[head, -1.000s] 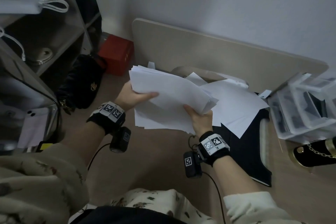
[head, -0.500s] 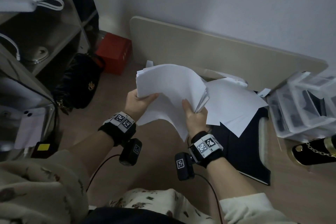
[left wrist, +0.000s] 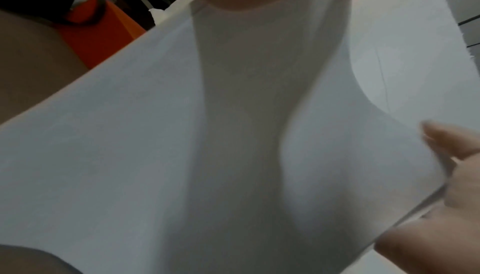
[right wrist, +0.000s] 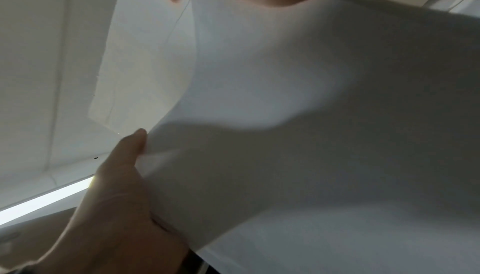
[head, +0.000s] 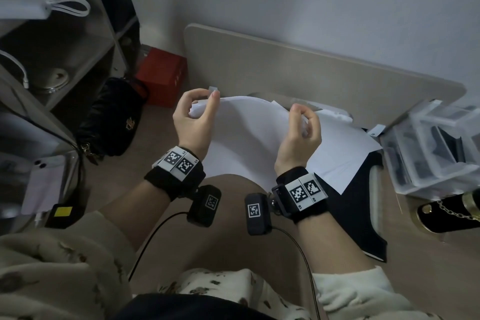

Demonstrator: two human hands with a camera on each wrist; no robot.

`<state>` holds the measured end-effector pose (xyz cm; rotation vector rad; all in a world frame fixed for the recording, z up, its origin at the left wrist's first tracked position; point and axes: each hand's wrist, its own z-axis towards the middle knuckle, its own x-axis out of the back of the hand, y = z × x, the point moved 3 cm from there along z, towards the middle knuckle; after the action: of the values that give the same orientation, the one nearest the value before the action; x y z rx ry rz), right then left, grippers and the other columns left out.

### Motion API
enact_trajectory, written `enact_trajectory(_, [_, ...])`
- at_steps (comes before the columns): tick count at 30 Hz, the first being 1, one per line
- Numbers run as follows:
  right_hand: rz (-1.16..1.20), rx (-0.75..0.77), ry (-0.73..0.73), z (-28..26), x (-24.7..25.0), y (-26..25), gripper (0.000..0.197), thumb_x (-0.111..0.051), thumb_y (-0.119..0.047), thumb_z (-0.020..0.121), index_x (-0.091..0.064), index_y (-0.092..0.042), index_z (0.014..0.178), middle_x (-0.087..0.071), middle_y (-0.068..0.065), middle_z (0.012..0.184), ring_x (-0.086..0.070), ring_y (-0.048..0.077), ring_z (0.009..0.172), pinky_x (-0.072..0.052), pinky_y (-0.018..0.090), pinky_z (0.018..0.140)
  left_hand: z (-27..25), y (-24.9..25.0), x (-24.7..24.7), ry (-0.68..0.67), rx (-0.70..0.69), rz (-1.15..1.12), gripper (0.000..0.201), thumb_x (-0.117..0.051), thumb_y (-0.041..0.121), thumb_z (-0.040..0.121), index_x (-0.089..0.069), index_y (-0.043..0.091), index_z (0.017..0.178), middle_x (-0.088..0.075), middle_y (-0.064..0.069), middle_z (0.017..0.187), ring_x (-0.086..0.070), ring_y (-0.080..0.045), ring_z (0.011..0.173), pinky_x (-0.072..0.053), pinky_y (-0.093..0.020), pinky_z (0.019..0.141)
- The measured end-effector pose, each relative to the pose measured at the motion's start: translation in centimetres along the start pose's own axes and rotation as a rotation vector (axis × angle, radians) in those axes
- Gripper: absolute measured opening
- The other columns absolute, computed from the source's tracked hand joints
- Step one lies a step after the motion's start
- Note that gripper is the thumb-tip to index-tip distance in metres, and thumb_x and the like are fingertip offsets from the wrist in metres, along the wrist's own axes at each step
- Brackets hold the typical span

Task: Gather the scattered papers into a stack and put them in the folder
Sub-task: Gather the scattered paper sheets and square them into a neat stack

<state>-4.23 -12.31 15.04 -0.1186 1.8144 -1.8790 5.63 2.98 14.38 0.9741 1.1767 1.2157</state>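
Observation:
A bundle of white papers (head: 249, 135) stands nearly upright over the desk, bowed between my two hands. My left hand (head: 200, 109) grips its left edge, thumb in front and fingers curled behind. My right hand (head: 302, 122) grips the right edge the same way. In the left wrist view the papers (left wrist: 233, 155) fill the frame, with my other hand's fingers (left wrist: 441, 155) on their far edge. In the right wrist view the papers (right wrist: 311, 134) are held from the left by my other hand's thumb (right wrist: 130, 151). More white sheets (head: 345, 153) lie on the black folder (head: 358, 215) at the right.
A beige board (head: 298, 70) leans on the wall behind the desk. Clear plastic boxes (head: 428, 148) stand at the right, with a black and gold item (head: 452, 213) in front of them. A black bag (head: 114, 119), a red box (head: 162, 78) and shelves (head: 59, 41) lie to the left.
The bundle has swung from lying tilted to standing nearly upright. Both hands have shifted from its near corners to its side edges and have risen.

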Motion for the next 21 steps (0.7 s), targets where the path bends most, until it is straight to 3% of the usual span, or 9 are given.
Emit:
enact_trajectory(3, [-0.020,-0.012,0.021,0.2,0.3,0.3,0.005,-0.060,-0.017,0.087,-0.062,-0.014,0.084,-0.038,-0.004,0.063,-0.038,-0.001,0.054,-0.037,0.009,0.061,0.2,0.0,0.2,0.018,-0.028,0.022,0.006,-0.070,0.026,0.081,-0.064,0.026,0.083,-0.062,0.014,0.083,-0.059,-0.005,0.084,-0.050,-0.039,0.089])
enact_trajectory(6, [-0.060,-0.026,0.040,0.4,0.8,0.9,0.010,-0.057,-0.022,0.086,-0.061,-0.012,0.087,-0.038,-0.007,0.061,-0.038,-0.001,0.055,-0.036,0.008,0.060,0.2,-0.1,0.3,0.028,-0.045,0.039,0.009,-0.069,0.022,0.082,-0.063,0.021,0.089,-0.059,0.016,0.086,-0.054,0.007,0.082,-0.045,-0.026,0.091])
enact_trajectory(8, [-0.070,-0.035,0.038,0.3,1.0,1.1,0.016,-0.054,-0.030,0.082,-0.060,-0.016,0.087,-0.043,-0.009,0.065,-0.041,-0.002,0.058,-0.036,0.007,0.060,0.0,-0.1,0.3,0.027,-0.029,0.032,0.012,-0.069,0.023,0.083,-0.061,0.023,0.091,-0.058,0.015,0.089,-0.053,0.010,0.079,-0.044,-0.021,0.088])
enact_trajectory(10, [-0.064,-0.032,0.033,0.1,0.9,1.2,0.015,-0.055,-0.032,0.082,-0.060,-0.018,0.087,-0.049,-0.011,0.071,-0.046,-0.006,0.062,-0.038,0.005,0.063,-0.1,-0.1,0.2,0.009,-0.002,-0.001,0.015,-0.069,0.029,0.081,-0.059,0.030,0.092,-0.059,0.008,0.092,-0.055,0.005,0.077,-0.048,-0.023,0.083])
enact_trajectory(12, [-0.063,-0.023,0.035,0.0,0.7,1.1,0.018,-0.061,-0.031,0.086,-0.061,-0.014,0.091,-0.056,-0.012,0.078,-0.052,-0.011,0.069,-0.040,0.004,0.067,-0.2,-0.1,0.0,-0.009,0.015,-0.009,0.017,-0.070,0.029,0.081,-0.058,0.028,0.094,-0.059,0.004,0.091,-0.057,0.003,0.074,-0.050,-0.020,0.075])
enact_trajectory(14, [-0.060,-0.032,0.040,-0.2,0.5,1.2,0.020,-0.066,-0.030,0.085,-0.062,-0.012,0.093,-0.064,-0.003,0.086,-0.058,-0.005,0.081,-0.043,0.008,0.074,-0.4,0.1,0.1,0.000,0.000,-0.001,0.019,-0.070,0.023,0.082,-0.058,0.023,0.097,-0.059,0.004,0.090,-0.057,0.005,0.071,-0.049,-0.017,0.073])
enact_trajectory(16, [-0.054,-0.046,0.057,-0.1,0.6,1.3,0.020,-0.066,-0.032,0.081,-0.062,-0.016,0.091,-0.067,0.004,0.094,-0.062,0.005,0.089,-0.046,0.014,0.078,-0.3,0.1,0.2,0.014,-0.014,0.009,0.019,-0.069,0.020,0.081,-0.058,0.024,0.096,-0.059,0.004,0.095,-0.056,0.006,0.073,-0.049,-0.022,0.080])
enact_trajectory(19, [-0.030,-0.027,0.066,0.1,0.9,1.1,0.020,-0.060,-0.027,0.079,-0.060,-0.011,0.092,-0.064,-0.004,0.090,-0.056,-0.009,0.073,-0.042,0.006,0.068,-0.1,0.0,0.6,0.028,-0.014,0.049,0.019,-0.067,0.023,0.080,-0.057,0.030,0.094,-0.057,0.013,0.094,-0.053,0.007,0.077,-0.045,-0.036,0.095])
enact_trajectory(21, [-0.043,-0.019,0.062,0.1,1.1,1.2,0.019,-0.058,-0.027,0.079,-0.059,-0.013,0.092,-0.061,-0.008,0.086,-0.053,-0.011,0.069,-0.041,0.005,0.066,-0.2,0.0,0.5,0.027,-0.012,0.051,0.017,-0.066,0.026,0.080,-0.056,0.032,0.093,-0.055,0.018,0.093,-0.052,0.006,0.076,-0.045,-0.037,0.095])
